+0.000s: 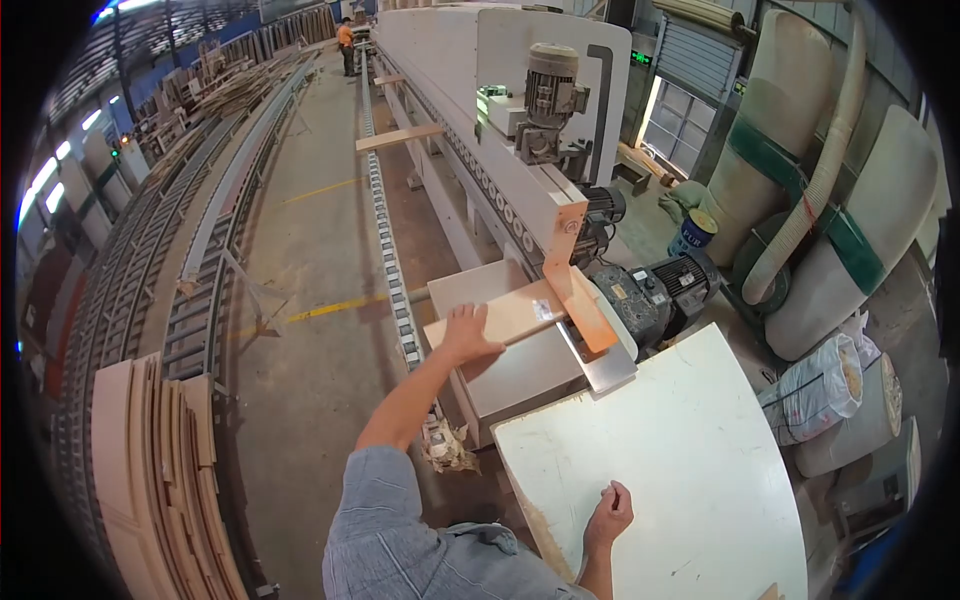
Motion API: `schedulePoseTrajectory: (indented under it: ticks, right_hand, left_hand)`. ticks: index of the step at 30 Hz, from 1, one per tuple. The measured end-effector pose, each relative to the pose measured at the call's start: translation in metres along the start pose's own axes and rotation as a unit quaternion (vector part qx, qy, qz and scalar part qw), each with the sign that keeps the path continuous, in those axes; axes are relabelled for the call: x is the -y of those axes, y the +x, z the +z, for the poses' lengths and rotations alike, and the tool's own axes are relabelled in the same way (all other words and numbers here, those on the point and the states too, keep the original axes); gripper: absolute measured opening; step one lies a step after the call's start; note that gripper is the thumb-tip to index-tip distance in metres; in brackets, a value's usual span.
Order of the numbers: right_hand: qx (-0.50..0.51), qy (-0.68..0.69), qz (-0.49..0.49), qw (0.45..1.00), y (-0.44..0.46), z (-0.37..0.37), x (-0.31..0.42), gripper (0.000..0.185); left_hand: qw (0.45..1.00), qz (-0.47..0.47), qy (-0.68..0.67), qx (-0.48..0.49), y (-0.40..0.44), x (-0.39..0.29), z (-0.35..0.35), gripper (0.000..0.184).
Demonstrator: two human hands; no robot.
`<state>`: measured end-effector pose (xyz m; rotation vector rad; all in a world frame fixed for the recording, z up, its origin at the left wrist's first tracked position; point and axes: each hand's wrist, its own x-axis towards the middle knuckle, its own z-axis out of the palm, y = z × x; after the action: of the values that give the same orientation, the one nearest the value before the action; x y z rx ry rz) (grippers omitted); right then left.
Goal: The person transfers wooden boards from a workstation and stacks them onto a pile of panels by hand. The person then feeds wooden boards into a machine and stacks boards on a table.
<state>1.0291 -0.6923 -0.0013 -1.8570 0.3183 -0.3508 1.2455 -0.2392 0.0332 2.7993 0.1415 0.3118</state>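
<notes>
A light wooden board (520,312) with a small white label lies at the feed end of a long machine, its far end by an orange guard (582,305). My left hand (467,332) rests on the near end of this board, fingers spread. Over the pale worktable (680,450), my right hand (610,512) is held with its fingers curled together; whether something small is between them I cannot make out. A metal plate (608,368) sits between the board and the pale table.
Stacked boards (170,480) stand at the lower left beside roller conveyors (205,310). Motors (665,285) and large dust bags (850,240) are on the right. Two more boards lie across the machine's side rail further off. A person in orange (346,45) stands far away.
</notes>
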Motion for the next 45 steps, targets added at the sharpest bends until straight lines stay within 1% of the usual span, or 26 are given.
schedulePoseTrajectory:
  ticks: [3, 6, 9, 12, 13, 15, 18, 19, 22, 23, 24, 26, 27, 28, 29, 30, 31, 32, 33, 34, 36, 37, 39, 40, 43, 45]
  right_hand:
    - [0.008, -0.026, 0.008, 1.000, -0.001, -0.004, 0.006, 0.020]
    - [0.030, -0.007, 0.019, 0.999, -0.003, -0.009, 0.013, 0.024]
    - [0.069, 0.091, 0.068, 0.991, -0.006, -0.019, 0.011, 0.043]
    - [0.089, 0.140, 0.069, 0.984, -0.019, -0.037, 0.032, 0.065]
    - [0.088, 0.158, 0.072, 0.981, -0.027, -0.044, 0.042, 0.068]
    - [0.072, 0.192, 0.081, 0.975, -0.043, -0.064, 0.061, 0.074]
    - [-0.009, 0.218, 0.030, 0.975, -0.058, -0.099, 0.060, 0.070]
    - [-0.091, 0.202, 0.023, 0.975, -0.063, -0.113, 0.064, 0.066]
    - [-0.234, 0.237, 0.011, 0.943, -0.066, -0.187, 0.045, 0.061]
    - [-0.216, 0.258, 0.002, 0.942, -0.066, -0.221, 0.037, 0.060]
    - [-0.221, 0.273, -0.005, 0.936, -0.074, -0.258, 0.032, 0.060]
    - [-0.270, 0.287, 0.054, 0.918, -0.093, -0.328, 0.022, 0.060]
    - [-0.280, 0.222, 0.072, 0.931, -0.107, -0.363, -0.001, 0.060]
    - [-0.324, 0.126, 0.062, 0.936, -0.123, -0.395, 0.001, 0.058]
    - [-0.343, 0.146, 0.055, 0.926, -0.137, -0.429, -0.019, 0.058]
    - [-0.348, 0.134, 0.079, 0.924, -0.159, -0.458, 0.008, 0.061]
    - [-0.361, 0.179, 0.068, 0.913, -0.177, -0.485, 0.007, 0.060]
    - [-0.359, 0.226, 0.047, 0.904, -0.194, -0.513, 0.004, 0.060]
    - [-0.383, 0.192, 0.075, 0.900, -0.213, -0.543, 0.001, 0.058]
    - [-0.395, 0.162, 0.103, 0.899, -0.230, -0.572, -0.002, 0.057]
    - [-0.397, 0.127, 0.097, 0.904, -0.265, -0.634, -0.023, 0.055]
    - [-0.394, 0.111, 0.095, 0.908, -0.282, -0.663, -0.038, 0.055]
    - [-0.389, 0.135, 0.120, 0.903, -0.304, -0.715, -0.053, 0.056]
    - [-0.383, 0.147, 0.132, 0.902, -0.308, -0.732, -0.057, 0.056]
    - [-0.371, 0.224, 0.148, 0.889, -0.299, -0.766, -0.063, 0.058]
    - [-0.339, 0.215, 0.155, 0.902, -0.284, -0.782, -0.069, 0.060]
  left_hand:
    - [0.999, -0.018, -0.015, -0.030, -0.052, -0.049, 0.006, 0.107]
    - [0.998, -0.015, -0.032, -0.043, -0.117, -0.103, 0.000, 0.104]
    - [0.999, -0.007, -0.049, -0.005, -0.175, -0.143, 0.007, 0.104]
    - [0.996, 0.005, -0.079, 0.051, -0.226, -0.199, -0.002, 0.103]
    - [0.994, 0.026, -0.091, 0.051, -0.239, -0.217, -0.002, 0.103]
    - [0.988, 0.078, -0.121, 0.060, -0.267, -0.258, 0.001, 0.102]
    - [0.974, 0.152, -0.166, 0.005, -0.314, -0.332, 0.008, 0.100]
    - [0.966, 0.174, -0.191, 0.034, -0.328, -0.358, 0.007, 0.100]
    - [0.930, 0.245, -0.250, 0.113, -0.364, -0.415, 0.013, 0.100]
    - [0.909, 0.290, -0.264, 0.142, -0.375, -0.433, 0.024, 0.101]
    - [0.875, 0.348, -0.282, 0.185, -0.392, -0.458, 0.031, 0.102]
    - [0.773, 0.410, -0.390, 0.288, -0.404, -0.490, 0.014, 0.100]
    - [0.741, 0.309, -0.487, 0.344, -0.427, -0.495, 0.036, 0.100]
    - [0.748, 0.377, -0.465, 0.287, -0.431, -0.499, 0.053, 0.099]
    - [0.767, 0.354, -0.429, 0.319, -0.433, -0.511, 0.045, 0.094]
    - [0.767, 0.368, -0.432, 0.299, -0.436, -0.519, 0.057, 0.089]
    - [0.788, 0.419, -0.379, 0.245, -0.437, -0.522, 0.073, 0.085]
    - [0.797, 0.443, -0.343, 0.227, -0.438, -0.522, 0.093, 0.084]
    - [0.795, 0.475, -0.316, 0.207, -0.440, -0.523, 0.105, 0.083]
    - [0.809, 0.468, -0.283, 0.214, -0.446, -0.524, 0.113, 0.080]
    - [0.803, 0.534, -0.224, 0.141, -0.453, -0.507, 0.133, 0.073]
    - [0.800, 0.541, -0.223, 0.134, -0.454, -0.507, 0.136, 0.070]
    - [0.800, 0.547, -0.220, 0.113, -0.458, -0.509, 0.139, 0.064]
    - [0.801, 0.543, -0.221, 0.120, -0.460, -0.508, 0.135, 0.061]
    - [0.806, 0.532, -0.225, 0.130, -0.459, -0.513, 0.128, 0.055]
    - [0.808, 0.528, -0.224, 0.133, -0.456, -0.515, 0.127, 0.054]
